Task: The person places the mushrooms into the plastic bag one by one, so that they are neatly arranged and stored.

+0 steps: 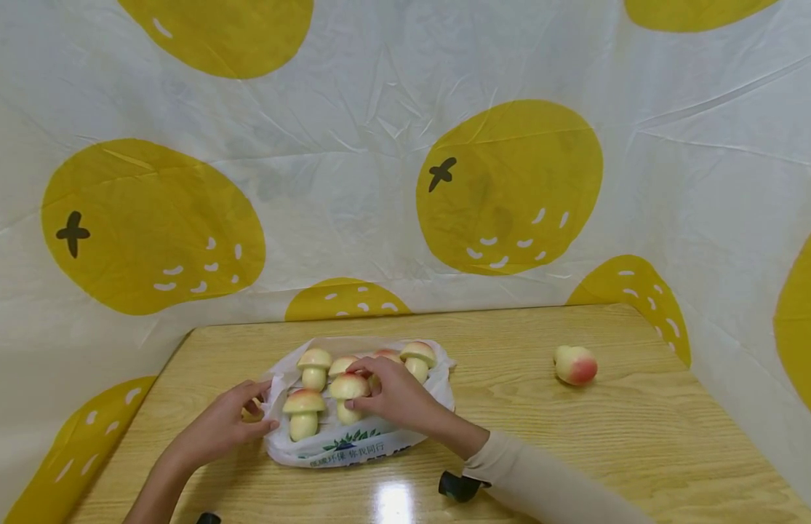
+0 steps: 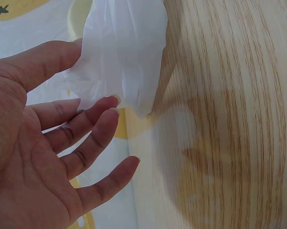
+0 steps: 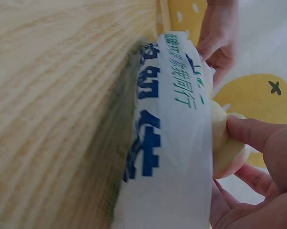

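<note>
A white plastic bag (image 1: 408, 429) with printed lettering lies on the table, its mouth spread wide. Inside it stand several cream toy mushrooms with reddish caps, among them one at the back left (image 1: 313, 367) and one at the front left (image 1: 304, 415). My right hand (image 1: 392, 393) pinches a toy mushroom (image 1: 348, 389) near the middle between thumb and fingers. At the bag's left edge, my left hand (image 1: 225, 426) touches the plastic with spread, slightly bent fingers. In the right wrist view the bag's side wall hides the lower part of the pinched mushroom (image 3: 224, 148).
Another toy mushroom (image 1: 577, 365) lies on its side at the right of the wooden table (image 1: 510, 429). A white cloth (image 1: 353, 218) with yellow fruit prints hangs behind and at both sides. A black wrist mount (image 1: 459, 486) shows below the right sleeve.
</note>
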### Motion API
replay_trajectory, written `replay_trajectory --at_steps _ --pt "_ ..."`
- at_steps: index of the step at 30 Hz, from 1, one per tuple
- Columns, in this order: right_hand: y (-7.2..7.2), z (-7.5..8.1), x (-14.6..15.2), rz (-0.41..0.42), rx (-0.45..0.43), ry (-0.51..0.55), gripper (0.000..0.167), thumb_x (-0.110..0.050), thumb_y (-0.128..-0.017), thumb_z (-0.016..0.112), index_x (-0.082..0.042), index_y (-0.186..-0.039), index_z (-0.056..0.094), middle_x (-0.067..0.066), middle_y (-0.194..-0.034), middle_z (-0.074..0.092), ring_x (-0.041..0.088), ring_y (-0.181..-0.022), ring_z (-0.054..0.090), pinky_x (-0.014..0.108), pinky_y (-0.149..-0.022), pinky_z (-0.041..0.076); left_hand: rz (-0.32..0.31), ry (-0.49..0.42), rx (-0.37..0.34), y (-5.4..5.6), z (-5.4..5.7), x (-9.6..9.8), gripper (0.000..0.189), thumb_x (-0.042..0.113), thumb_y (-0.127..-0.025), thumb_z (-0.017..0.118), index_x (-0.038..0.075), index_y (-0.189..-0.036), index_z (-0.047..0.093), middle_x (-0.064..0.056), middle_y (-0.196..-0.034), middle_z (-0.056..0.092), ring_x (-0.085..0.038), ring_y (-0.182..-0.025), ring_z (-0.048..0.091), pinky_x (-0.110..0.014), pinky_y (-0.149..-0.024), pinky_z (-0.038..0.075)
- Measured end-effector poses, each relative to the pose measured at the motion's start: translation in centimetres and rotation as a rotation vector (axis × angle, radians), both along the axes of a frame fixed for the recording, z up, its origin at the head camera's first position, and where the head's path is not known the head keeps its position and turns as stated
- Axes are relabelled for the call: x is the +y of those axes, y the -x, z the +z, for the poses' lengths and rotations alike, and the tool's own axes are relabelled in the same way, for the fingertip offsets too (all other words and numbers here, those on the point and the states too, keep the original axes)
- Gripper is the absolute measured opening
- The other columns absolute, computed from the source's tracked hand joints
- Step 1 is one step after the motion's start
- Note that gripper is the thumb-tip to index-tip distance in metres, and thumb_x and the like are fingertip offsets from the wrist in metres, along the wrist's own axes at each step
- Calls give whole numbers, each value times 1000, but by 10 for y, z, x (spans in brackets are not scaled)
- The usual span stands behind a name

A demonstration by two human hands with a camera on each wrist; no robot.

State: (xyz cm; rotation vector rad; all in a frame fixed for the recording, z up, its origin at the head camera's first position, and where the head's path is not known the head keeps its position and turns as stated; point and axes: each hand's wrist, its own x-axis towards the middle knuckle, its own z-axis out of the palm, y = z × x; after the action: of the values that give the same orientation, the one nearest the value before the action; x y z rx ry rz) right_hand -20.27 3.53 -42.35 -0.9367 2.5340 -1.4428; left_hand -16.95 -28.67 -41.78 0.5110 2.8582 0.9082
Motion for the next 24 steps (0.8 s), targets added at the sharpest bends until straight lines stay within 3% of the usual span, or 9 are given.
replay_trajectory --at_steps 3,9,16,24 --pt "-2 -2 -1 13 1 -10 46 -23 -87 83 -10 -127 67 1 -105 67 11 -68 60 20 -62 50 3 4 2 0 0 0 75 33 -86 82 -7 -142 53 -2 -112 61 -17 -95 58 -31 -73 52" --pt "-7 -7 -6 19 -10 -45 47 -25 -87 83 -10 -129 67 1 -108 69 1 -73 63 19 -67 52 7 6 0 -1 0 0 74 32 -86 82 -7 -142 53 -2 -113 61 -17 -96 58 -32 -74 52" --pt "-10 -12 -12 -3 29 -94 46 -29 -86 84 -12 -125 68 1 -114 66 3 -87 64 20 -76 51 7 11 -7 -1 0 1 75 33 -87 82 -7 -143 52 -2 -112 61 -16 -95 58 -31 -73 52" --pt "-14 -15 -17 -58 111 -217 45 -39 -86 81 -17 -123 68 -4 -115 65 3 -94 56 20 -78 47 2 11 -10 -1 0 1 74 33 -88 81 -7 -143 52 -2 -112 60 -17 -95 59 -28 -72 51"
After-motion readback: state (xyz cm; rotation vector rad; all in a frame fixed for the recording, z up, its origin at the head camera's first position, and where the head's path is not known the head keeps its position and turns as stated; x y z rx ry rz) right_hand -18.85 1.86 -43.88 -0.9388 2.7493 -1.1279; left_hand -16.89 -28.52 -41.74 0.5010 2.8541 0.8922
